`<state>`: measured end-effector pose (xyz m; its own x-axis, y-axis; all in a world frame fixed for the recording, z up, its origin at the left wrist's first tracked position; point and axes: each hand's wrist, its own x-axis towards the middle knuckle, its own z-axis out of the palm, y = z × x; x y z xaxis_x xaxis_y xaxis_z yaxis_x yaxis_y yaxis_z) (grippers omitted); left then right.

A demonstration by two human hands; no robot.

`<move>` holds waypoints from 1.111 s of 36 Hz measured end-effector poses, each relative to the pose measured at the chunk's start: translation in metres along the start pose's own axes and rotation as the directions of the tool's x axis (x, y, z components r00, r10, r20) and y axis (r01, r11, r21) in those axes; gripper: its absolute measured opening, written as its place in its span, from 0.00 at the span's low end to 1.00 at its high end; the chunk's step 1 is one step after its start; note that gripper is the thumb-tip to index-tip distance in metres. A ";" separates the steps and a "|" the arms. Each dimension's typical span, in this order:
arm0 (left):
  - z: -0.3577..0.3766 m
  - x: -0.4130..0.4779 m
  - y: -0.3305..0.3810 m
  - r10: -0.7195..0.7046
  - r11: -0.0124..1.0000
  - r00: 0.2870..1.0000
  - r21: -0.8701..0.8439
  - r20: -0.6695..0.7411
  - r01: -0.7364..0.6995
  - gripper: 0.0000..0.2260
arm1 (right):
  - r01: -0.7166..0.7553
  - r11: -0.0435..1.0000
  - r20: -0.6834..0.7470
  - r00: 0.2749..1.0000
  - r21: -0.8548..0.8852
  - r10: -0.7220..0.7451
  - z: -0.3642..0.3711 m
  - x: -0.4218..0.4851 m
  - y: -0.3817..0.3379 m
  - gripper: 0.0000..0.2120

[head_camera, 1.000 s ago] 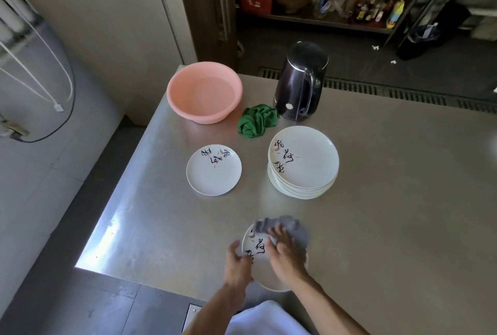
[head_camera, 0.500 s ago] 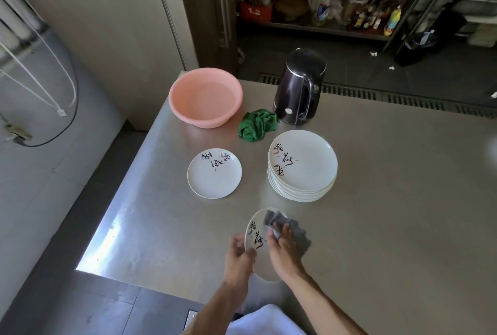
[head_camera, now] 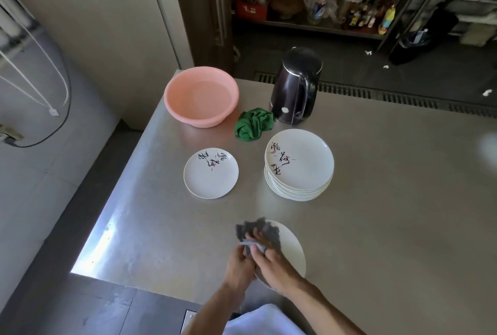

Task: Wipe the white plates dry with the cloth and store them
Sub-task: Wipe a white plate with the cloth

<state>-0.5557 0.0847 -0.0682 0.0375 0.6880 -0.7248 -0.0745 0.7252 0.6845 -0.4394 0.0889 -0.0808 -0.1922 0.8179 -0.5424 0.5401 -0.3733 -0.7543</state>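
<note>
Gripping the white plate [head_camera: 293, 248] at the table [head_camera: 376, 213] edge is the left hand [head_camera: 239, 264]; the right hand [head_camera: 277, 267] is clutching the grey cloth [head_camera: 265, 232] against it. Stacked plates [head_camera: 300, 165] are showing unreadable brush script.

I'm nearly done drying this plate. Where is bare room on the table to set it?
Widest: the bare steel table right of the plate stack and kettle. A narrower gap lies between the single plate and the stack. Crowded: the far corner with pink basin and green cloth.
</note>
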 end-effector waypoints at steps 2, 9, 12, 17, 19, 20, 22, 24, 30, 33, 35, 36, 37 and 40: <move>-0.001 0.000 -0.001 -0.012 0.998 1.000 -0.062 -0.015 0.011 0.12 | -0.008 1.000 0.030 1.000 0.011 0.007 -0.003 0.001 -0.001 0.23; -0.004 -0.001 0.015 0.002 0.964 0.988 -0.262 -0.155 -0.043 0.13 | -0.282 0.956 -0.309 0.920 -0.087 0.243 -0.010 0.017 -0.011 0.28; -0.005 -0.002 0.013 -0.006 0.991 0.984 -0.135 -0.180 -0.018 0.05 | -0.161 0.987 -0.241 0.958 -0.001 0.156 0.002 0.011 -0.013 0.29; -0.004 -0.008 0.002 -0.073 0.991 0.988 -0.122 -0.134 0.056 0.11 | 0.071 0.996 -0.012 0.997 0.046 -0.071 0.002 -0.003 0.000 0.23; -0.004 -0.007 0.000 -0.065 0.977 0.992 -0.208 -0.111 0.041 0.13 | 0.005 0.998 -0.060 0.998 -0.065 -0.008 -0.006 0.002 0.011 0.23; -0.004 -0.006 0.001 -0.069 0.973 0.992 -0.225 -0.110 0.043 0.18 | -0.077 0.989 -0.100 0.993 -0.123 0.065 -0.010 0.005 0.015 0.23; -0.004 -0.005 0.004 -0.076 0.975 0.991 -0.218 -0.107 0.051 0.22 | -0.242 0.956 -0.161 0.963 -0.168 0.215 -0.017 0.008 0.016 0.24; -0.002 -0.004 0.006 -0.053 0.986 0.997 -0.162 -0.064 0.042 0.24 | -0.262 0.944 -0.155 0.960 -0.200 0.233 -0.015 0.009 0.012 0.25; 0.000 -0.010 0.010 0.046 0.994 0.997 -0.101 0.062 -0.039 0.19 | 0.013 0.996 -0.044 0.999 -0.084 -0.016 -0.009 0.001 0.009 0.18; -0.003 -0.013 0.011 0.045 0.986 0.999 -0.161 0.022 -0.041 0.22 | -0.115 0.977 -0.104 0.990 -0.177 0.098 -0.021 0.006 0.012 0.21; -0.004 -0.013 0.011 0.029 0.968 1.000 -0.250 -0.004 -0.029 0.19 | -0.236 0.955 -0.165 0.964 -0.177 0.208 -0.025 0.009 0.008 0.23; -0.004 -0.012 0.012 0.023 0.965 0.999 -0.260 -0.024 -0.028 0.16 | -0.255 0.959 -0.165 0.958 -0.127 0.233 -0.025 0.009 0.004 0.24; -0.005 -0.011 0.014 0.026 0.970 0.998 -0.241 -0.054 -0.038 0.12 | -0.243 0.968 -0.156 0.960 -0.055 0.232 -0.024 0.008 0.001 0.25; -0.007 -0.006 0.019 0.029 0.994 0.990 -0.105 -0.135 -0.043 0.06 | -0.097 0.992 -0.130 0.986 0.081 0.108 -0.016 0.001 0.000 0.26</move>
<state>-0.5641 0.0937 -0.0512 -0.0995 0.6985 -0.7087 -0.1803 0.6877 0.7032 -0.4262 0.0967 -0.0756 -0.0250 0.8228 -0.5677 0.4877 -0.4857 -0.7254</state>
